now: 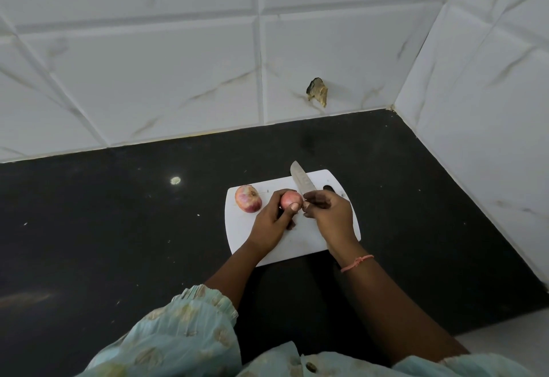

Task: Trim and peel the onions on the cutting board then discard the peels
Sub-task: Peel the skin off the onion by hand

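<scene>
Stage: early, by my reading; trimming of the first onion is only being set up, with nothing peeled and no peels to discard yet.
Held onion (290, 199): pinkish-red, skin on, raised just above the middle of the white cutting board (237, 228); no cut face shows on it from this angle.
Left hand (271, 222): fingers curled round the held onion, thumb across its near side, holding it steady.
Right hand (329, 213): fingers wrapped round the handle of a kitchen knife (301, 180); the handle is hidden in the fist.
Knife blade: points away from the person, out past the far edge of the board, its heel just beside the held onion's right end; I cannot tell whether the edge touches the skin.
Second onion (248, 198): lies on the board near its far left corner, just left of the left hand, papery skin intact and apparently untouched.
Peels: none visible on the board or on the black counter (118, 228).
Bin or bowl for peels: none in view.
Left to do: trim the ends of both onions, strip both skins, gather the peels and throw them away, which is practically the whole job.
</scene>
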Motion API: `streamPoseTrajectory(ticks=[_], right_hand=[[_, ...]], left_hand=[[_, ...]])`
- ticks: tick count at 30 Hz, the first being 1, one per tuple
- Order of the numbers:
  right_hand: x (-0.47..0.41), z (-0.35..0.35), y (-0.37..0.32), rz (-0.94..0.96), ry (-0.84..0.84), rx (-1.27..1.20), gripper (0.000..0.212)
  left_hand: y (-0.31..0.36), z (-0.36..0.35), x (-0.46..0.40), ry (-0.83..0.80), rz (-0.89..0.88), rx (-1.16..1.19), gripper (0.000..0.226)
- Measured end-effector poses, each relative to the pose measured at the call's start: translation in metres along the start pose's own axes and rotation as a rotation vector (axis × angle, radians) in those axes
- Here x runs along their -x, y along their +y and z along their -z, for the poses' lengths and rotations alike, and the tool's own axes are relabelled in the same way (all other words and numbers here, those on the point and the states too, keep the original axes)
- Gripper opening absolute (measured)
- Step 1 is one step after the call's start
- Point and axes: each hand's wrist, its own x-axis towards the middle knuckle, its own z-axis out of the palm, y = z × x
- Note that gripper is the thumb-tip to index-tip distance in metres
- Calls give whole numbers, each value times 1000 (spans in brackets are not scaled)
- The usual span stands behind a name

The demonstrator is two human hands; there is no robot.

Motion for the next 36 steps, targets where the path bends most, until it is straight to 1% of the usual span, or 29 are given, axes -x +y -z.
streamPoseTrajectory(ticks=[4, 10, 13, 16, 17, 18, 19, 21, 22, 24, 25, 27, 28, 29, 31, 32, 34, 36], right_hand=[[-2, 1, -3, -48, -22, -3, 31], [-3, -1, -12, -128, -99, 42, 30], [-6, 1, -15, -221, -132, -106, 28], [-6, 5, -26, -275, -160, -403, 18], [-5, 7, -29, -269, -136, -467, 16], [-4, 9, -32, -246, -86, -469, 14], [-3, 11, -33, -204, -20, -388, 12], [-1, 16, -30, -89, 89, -112, 15], [0, 17, -28, -34, 100, 7, 21], [5, 17, -24, 54, 28, 141, 29], [7, 16, -22, 88, -41, 164, 30], [11, 10, -20, 138, -186, 187, 37], [14, 6, -19, 166, -219, 209, 43], [16, 2, -18, 202, -215, 233, 46], [19, -3, -18, 274, -147, 262, 47], [19, -3, -20, 294, -116, 262, 44], [16, 0, -24, 284, -106, 227, 35], [10, 6, -23, 252, -102, 162, 23]], left_hand=[[0, 1, 0, -10, 14, -36, 33], [5, 0, 1, 2, 49, -20, 26], [6, 0, 1, 5, 72, 1, 27], [7, 0, 1, -3, 91, -8, 25], [9, 1, 1, -6, 103, 3, 27], [11, 1, 1, -9, 125, 29, 33], [15, 2, 1, -14, 151, 65, 40], [22, 3, 1, -36, 211, 111, 56], [25, 4, 0, -54, 239, 115, 62], [30, 5, -1, -86, 286, 121, 70], [34, 6, -1, -94, 308, 131, 71], [43, 6, -3, -102, 357, 181, 64], [48, 6, -4, -104, 394, 212, 59], [54, 6, -5, -106, 435, 244, 56], [60, 7, -6, -122, 486, 278, 61], [62, 8, -6, -142, 505, 269, 64], [65, 13, -3, -182, 535, 253, 68], [66, 17, 0, -184, 533, 274, 62]])
